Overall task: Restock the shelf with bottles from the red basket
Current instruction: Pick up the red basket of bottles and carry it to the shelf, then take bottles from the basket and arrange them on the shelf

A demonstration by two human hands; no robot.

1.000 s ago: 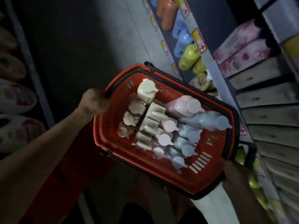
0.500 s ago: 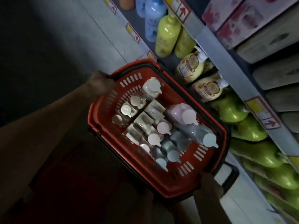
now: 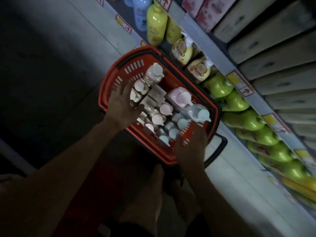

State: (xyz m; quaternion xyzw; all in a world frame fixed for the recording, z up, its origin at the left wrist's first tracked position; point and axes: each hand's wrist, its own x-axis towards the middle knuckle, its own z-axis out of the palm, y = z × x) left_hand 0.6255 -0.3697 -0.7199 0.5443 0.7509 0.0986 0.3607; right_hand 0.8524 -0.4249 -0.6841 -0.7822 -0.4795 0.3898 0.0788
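Left hand [image 3: 124,104] and right hand [image 3: 192,147] spread-fingered over bottles [image 3: 162,115] in red basket [image 3: 109,79], gripping nothing, beside shelf [image 3: 201,33]

Both hands [image 3: 122,106] over red basket [image 3: 109,86]

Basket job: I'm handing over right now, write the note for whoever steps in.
Left hand: open, fingers spread over the bottles at the basket's left side, gripping nothing.
Right hand: open, over the basket's near right corner, holding nothing.
Basket: on the floor against the shelf, handles folded down, full of upright bottles: cream, pink, blue.
Shelf: already holds yellow bottles and green bottles.
Done: basket is in place at the shelf.
Left: every bottle; none is in hand. Pick one and start shelving.
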